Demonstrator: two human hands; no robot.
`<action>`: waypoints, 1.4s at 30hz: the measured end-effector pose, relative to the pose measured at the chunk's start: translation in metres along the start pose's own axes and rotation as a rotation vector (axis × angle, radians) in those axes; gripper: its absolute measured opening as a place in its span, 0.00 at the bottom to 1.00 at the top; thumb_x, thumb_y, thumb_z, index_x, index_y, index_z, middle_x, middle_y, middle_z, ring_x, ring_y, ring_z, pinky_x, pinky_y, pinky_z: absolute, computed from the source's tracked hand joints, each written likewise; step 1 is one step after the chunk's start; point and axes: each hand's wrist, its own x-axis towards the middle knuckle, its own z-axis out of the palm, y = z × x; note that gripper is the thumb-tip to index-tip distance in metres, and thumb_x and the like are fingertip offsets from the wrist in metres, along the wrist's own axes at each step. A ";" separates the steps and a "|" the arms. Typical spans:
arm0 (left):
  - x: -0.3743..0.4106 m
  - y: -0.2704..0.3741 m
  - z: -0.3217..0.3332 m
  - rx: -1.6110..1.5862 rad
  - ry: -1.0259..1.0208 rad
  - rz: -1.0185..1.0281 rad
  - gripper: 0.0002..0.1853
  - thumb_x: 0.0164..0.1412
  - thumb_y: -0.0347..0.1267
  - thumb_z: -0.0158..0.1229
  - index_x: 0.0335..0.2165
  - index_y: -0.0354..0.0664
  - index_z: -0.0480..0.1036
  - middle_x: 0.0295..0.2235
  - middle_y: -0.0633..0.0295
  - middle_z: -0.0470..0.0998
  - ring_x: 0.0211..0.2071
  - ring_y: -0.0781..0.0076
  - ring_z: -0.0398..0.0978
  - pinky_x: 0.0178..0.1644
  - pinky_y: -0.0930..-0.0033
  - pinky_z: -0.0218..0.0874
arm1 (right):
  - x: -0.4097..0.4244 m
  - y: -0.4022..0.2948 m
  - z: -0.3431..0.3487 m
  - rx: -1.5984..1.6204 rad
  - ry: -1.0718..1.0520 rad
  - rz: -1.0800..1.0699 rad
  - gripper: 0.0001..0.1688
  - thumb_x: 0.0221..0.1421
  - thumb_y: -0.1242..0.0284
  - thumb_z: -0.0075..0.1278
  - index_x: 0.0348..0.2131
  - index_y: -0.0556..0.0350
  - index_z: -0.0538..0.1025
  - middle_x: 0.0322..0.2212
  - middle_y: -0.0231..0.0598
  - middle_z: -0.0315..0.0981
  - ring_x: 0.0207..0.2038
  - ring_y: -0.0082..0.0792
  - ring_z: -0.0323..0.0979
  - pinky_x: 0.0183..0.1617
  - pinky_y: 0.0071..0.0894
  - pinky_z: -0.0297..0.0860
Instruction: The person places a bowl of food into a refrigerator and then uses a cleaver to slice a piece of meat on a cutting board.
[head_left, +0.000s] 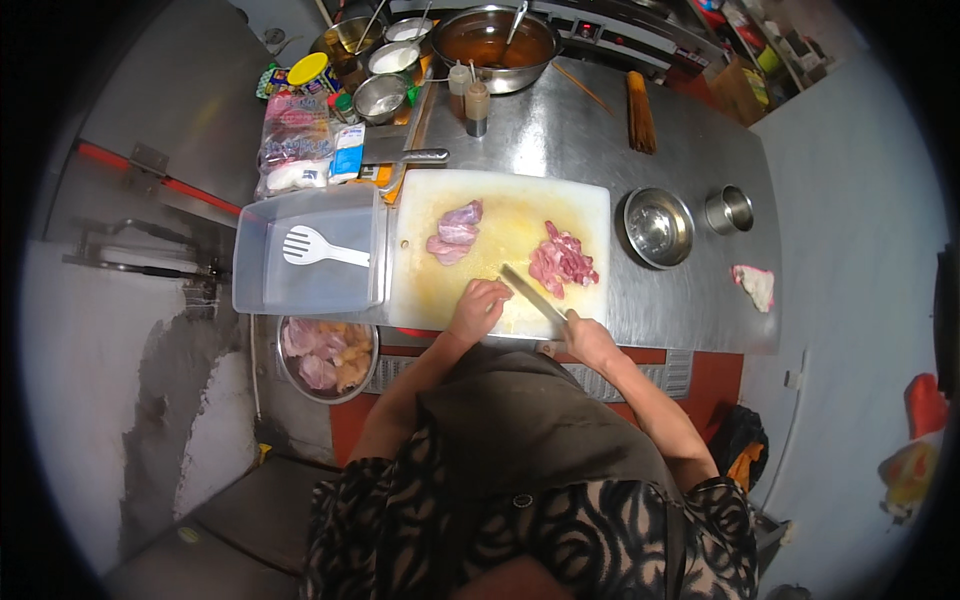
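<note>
My right hand grips the handle of a kitchen knife, its blade slanting up and left over a white plastic cutting board. Beside the blade, my left hand rests low on the board with its fingers bunched; whether a scrap of meat sits under the fingertips is hidden. Larger pieces of raw meat lie together at the board's upper left. On the right, past the blade, is a heap of smaller cut raw meat. Yellowish wet stains mark the board's surface.
Left of the board stands a clear plastic bin holding a white slotted turner. Below it is a bowl of raw meat. A cleaver, squeeze bottles, skewers and steel bowls surround the board.
</note>
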 end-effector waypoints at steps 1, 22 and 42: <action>-0.001 -0.002 0.000 0.011 -0.013 0.004 0.09 0.48 0.21 0.56 0.31 0.41 0.75 0.33 0.59 0.75 0.38 0.59 0.69 0.44 0.64 0.63 | -0.003 0.002 -0.002 -0.012 -0.013 0.068 0.13 0.49 0.75 0.43 0.35 0.65 0.65 0.22 0.60 0.73 0.27 0.57 0.74 0.31 0.51 0.70; -0.004 -0.008 0.000 0.080 -0.016 0.071 0.07 0.49 0.22 0.56 0.31 0.40 0.75 0.33 0.60 0.74 0.37 0.60 0.69 0.43 0.63 0.62 | 0.055 -0.032 0.023 0.047 -0.006 -0.106 0.12 0.52 0.76 0.40 0.36 0.68 0.65 0.19 0.62 0.71 0.25 0.59 0.73 0.29 0.51 0.69; -0.006 -0.009 0.002 0.057 -0.022 0.092 0.06 0.49 0.21 0.56 0.30 0.38 0.75 0.32 0.59 0.75 0.36 0.59 0.71 0.42 0.64 0.64 | 0.054 -0.029 0.011 0.112 -0.026 -0.159 0.14 0.54 0.70 0.46 0.33 0.67 0.65 0.20 0.62 0.71 0.26 0.61 0.72 0.31 0.54 0.68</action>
